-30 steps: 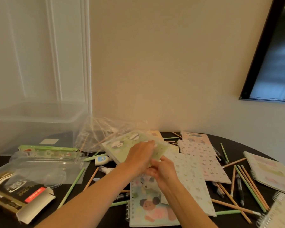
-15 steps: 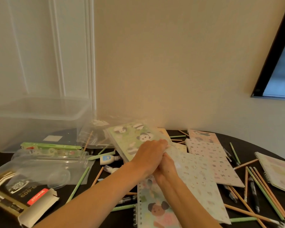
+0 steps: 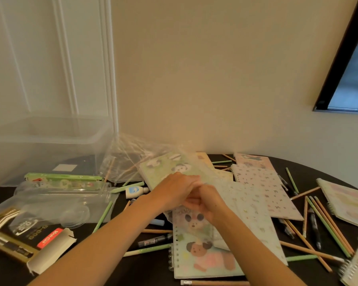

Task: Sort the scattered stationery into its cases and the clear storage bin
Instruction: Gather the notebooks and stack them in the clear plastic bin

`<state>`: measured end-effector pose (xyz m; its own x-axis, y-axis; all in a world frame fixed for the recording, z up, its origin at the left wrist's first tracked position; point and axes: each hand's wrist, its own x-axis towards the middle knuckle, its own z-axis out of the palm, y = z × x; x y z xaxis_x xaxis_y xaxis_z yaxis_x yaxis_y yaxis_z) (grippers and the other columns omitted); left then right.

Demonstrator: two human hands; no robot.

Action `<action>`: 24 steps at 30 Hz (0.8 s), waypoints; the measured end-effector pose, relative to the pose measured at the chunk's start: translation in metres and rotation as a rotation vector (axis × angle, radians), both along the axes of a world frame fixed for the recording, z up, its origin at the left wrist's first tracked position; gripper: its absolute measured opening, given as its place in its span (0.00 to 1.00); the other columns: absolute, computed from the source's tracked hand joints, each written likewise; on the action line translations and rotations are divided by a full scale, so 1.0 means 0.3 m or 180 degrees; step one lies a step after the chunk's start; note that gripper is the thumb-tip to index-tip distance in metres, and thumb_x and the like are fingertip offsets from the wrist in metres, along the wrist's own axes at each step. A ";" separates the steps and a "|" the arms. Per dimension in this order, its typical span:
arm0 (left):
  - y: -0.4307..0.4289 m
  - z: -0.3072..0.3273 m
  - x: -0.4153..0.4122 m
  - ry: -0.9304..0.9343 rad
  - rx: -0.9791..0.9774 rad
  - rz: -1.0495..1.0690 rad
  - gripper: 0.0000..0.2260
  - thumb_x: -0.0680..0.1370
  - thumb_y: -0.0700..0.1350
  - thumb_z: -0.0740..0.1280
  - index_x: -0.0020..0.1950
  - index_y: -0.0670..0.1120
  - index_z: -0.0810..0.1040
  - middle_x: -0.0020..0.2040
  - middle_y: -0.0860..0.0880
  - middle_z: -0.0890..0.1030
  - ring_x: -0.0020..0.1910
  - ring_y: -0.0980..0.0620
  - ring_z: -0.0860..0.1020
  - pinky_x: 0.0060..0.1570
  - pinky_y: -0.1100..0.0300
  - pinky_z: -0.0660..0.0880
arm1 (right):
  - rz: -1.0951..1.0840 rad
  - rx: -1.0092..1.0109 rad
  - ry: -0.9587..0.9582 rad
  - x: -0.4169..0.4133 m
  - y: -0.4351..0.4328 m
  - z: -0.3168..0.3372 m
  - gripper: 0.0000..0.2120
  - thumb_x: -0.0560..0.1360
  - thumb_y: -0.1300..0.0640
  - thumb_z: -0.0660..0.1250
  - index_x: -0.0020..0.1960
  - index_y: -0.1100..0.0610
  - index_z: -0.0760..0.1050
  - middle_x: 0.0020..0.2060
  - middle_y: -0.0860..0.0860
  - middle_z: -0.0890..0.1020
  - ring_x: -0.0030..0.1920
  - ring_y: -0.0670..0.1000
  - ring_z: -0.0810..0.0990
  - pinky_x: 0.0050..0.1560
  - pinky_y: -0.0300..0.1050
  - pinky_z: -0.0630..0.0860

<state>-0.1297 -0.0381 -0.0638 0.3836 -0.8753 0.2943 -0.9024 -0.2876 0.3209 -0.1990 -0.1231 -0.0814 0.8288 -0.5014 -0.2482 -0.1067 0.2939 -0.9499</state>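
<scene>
Soft warm indoor light, faint shadows, wide-angle bending at edges, slight overall motion blur

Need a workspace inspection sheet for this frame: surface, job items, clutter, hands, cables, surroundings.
Surface: dark round table, mostly covered.
Job's things: clear storage bin back left, looks empty; panda notebook under the hands; bear notebook nearest the camera; sticker sheets; green and wooden pencils scattered at right; clear pencil case.
Clutter: crumpled plastic bag; opened cardboard box front left; small white bottle.
Hands: left hand and right hand are together over the notebooks, fingers curled; what they grip is blurred.
Cables: nothing seen.
Surroundings: beige wall; white door moulding; dark-framed screen upper right.
</scene>
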 end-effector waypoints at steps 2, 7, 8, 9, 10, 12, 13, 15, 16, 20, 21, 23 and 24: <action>0.023 0.002 -0.006 0.0135 0.0146 0.0045 0.15 0.82 0.46 0.54 0.40 0.45 0.75 0.37 0.50 0.75 0.36 0.53 0.70 0.38 0.59 0.62 | 0.0066 -0.0436 0.0248 -0.041 -0.037 0.010 0.09 0.78 0.68 0.56 0.44 0.66 0.75 0.37 0.59 0.80 0.34 0.52 0.80 0.32 0.40 0.79; 0.098 -0.049 -0.006 0.0525 0.0557 0.0038 0.19 0.83 0.50 0.49 0.59 0.40 0.74 0.59 0.43 0.76 0.59 0.46 0.73 0.56 0.62 0.65 | -0.0578 -0.2896 0.0652 -0.141 -0.138 -0.041 0.17 0.77 0.66 0.59 0.64 0.56 0.70 0.51 0.58 0.78 0.47 0.58 0.81 0.49 0.54 0.79; 0.116 -0.064 -0.010 0.0409 0.0690 0.0008 0.20 0.83 0.49 0.49 0.68 0.42 0.69 0.69 0.46 0.70 0.68 0.50 0.66 0.64 0.65 0.59 | -0.0629 -0.3284 0.0699 -0.156 -0.152 -0.050 0.18 0.77 0.65 0.59 0.66 0.57 0.69 0.54 0.57 0.76 0.49 0.58 0.80 0.51 0.56 0.78; 0.138 -0.074 -0.020 0.0255 0.0765 -0.0049 0.20 0.83 0.49 0.49 0.73 0.45 0.64 0.74 0.49 0.62 0.73 0.54 0.59 0.67 0.69 0.51 | -0.0700 -0.3499 0.0680 -0.175 -0.162 -0.048 0.16 0.77 0.65 0.59 0.65 0.59 0.69 0.53 0.57 0.76 0.48 0.59 0.80 0.50 0.57 0.77; 0.157 -0.085 -0.019 0.0090 0.0817 -0.0090 0.20 0.83 0.50 0.49 0.75 0.47 0.61 0.76 0.51 0.57 0.75 0.56 0.53 0.67 0.72 0.46 | -0.0762 -0.3578 0.0632 -0.186 -0.173 -0.041 0.15 0.77 0.65 0.58 0.63 0.60 0.70 0.50 0.56 0.77 0.45 0.58 0.80 0.47 0.57 0.78; 0.192 -0.091 -0.023 -0.0159 0.0936 -0.0142 0.20 0.83 0.51 0.50 0.74 0.49 0.61 0.77 0.53 0.51 0.75 0.58 0.49 0.68 0.71 0.44 | -0.0925 -0.3706 0.0564 -0.202 -0.205 -0.019 0.14 0.77 0.65 0.58 0.62 0.60 0.72 0.43 0.55 0.79 0.38 0.55 0.80 0.42 0.53 0.79; 0.207 -0.087 -0.026 -0.0194 0.0994 -0.0143 0.20 0.83 0.51 0.51 0.74 0.49 0.63 0.77 0.54 0.49 0.75 0.57 0.49 0.69 0.69 0.46 | -0.0998 -0.3865 0.0541 -0.212 -0.228 -0.002 0.14 0.77 0.65 0.58 0.61 0.59 0.74 0.43 0.55 0.81 0.36 0.51 0.79 0.42 0.49 0.78; 0.235 -0.076 -0.033 -0.0172 0.1091 -0.0079 0.19 0.82 0.48 0.51 0.73 0.48 0.64 0.77 0.53 0.48 0.75 0.57 0.49 0.70 0.67 0.47 | -0.1143 -0.4054 0.0420 -0.224 -0.280 0.031 0.16 0.77 0.67 0.57 0.59 0.57 0.78 0.49 0.54 0.83 0.44 0.49 0.79 0.49 0.43 0.74; 0.243 -0.072 -0.032 -0.0179 0.1139 -0.0050 0.20 0.82 0.45 0.51 0.74 0.47 0.63 0.77 0.53 0.48 0.75 0.57 0.49 0.70 0.68 0.47 | -0.1146 -0.3980 0.0309 -0.228 -0.307 0.046 0.18 0.77 0.69 0.55 0.58 0.57 0.78 0.54 0.53 0.81 0.52 0.50 0.78 0.56 0.44 0.72; 0.250 -0.082 -0.041 -0.0464 0.1334 0.0017 0.25 0.78 0.41 0.56 0.76 0.46 0.58 0.77 0.54 0.49 0.74 0.61 0.41 0.71 0.66 0.45 | 0.0153 -0.3511 0.0203 -0.245 -0.391 0.078 0.27 0.75 0.77 0.53 0.65 0.54 0.74 0.67 0.49 0.71 0.69 0.47 0.63 0.69 0.52 0.64; 0.249 -0.093 -0.045 -0.0574 0.1395 0.0078 0.25 0.78 0.42 0.57 0.75 0.45 0.58 0.77 0.54 0.49 0.74 0.61 0.42 0.73 0.64 0.48 | 0.0674 -0.3538 0.0354 -0.246 -0.396 0.074 0.30 0.74 0.78 0.53 0.67 0.52 0.71 0.69 0.48 0.69 0.70 0.47 0.61 0.69 0.52 0.61; 0.244 -0.104 -0.054 -0.0650 0.1319 0.0206 0.23 0.77 0.50 0.56 0.72 0.46 0.66 0.77 0.55 0.51 0.75 0.58 0.52 0.70 0.57 0.61 | 0.1367 -0.3641 0.0588 -0.236 -0.398 0.053 0.36 0.71 0.80 0.53 0.70 0.50 0.67 0.71 0.46 0.65 0.72 0.46 0.58 0.71 0.50 0.56; 0.240 -0.106 -0.052 -0.0722 0.1227 0.0263 0.25 0.75 0.56 0.53 0.68 0.47 0.72 0.76 0.56 0.55 0.73 0.56 0.60 0.65 0.55 0.68 | 0.1483 -0.3598 0.0573 -0.225 -0.397 0.040 0.37 0.70 0.81 0.53 0.70 0.48 0.66 0.72 0.46 0.65 0.72 0.45 0.57 0.71 0.50 0.55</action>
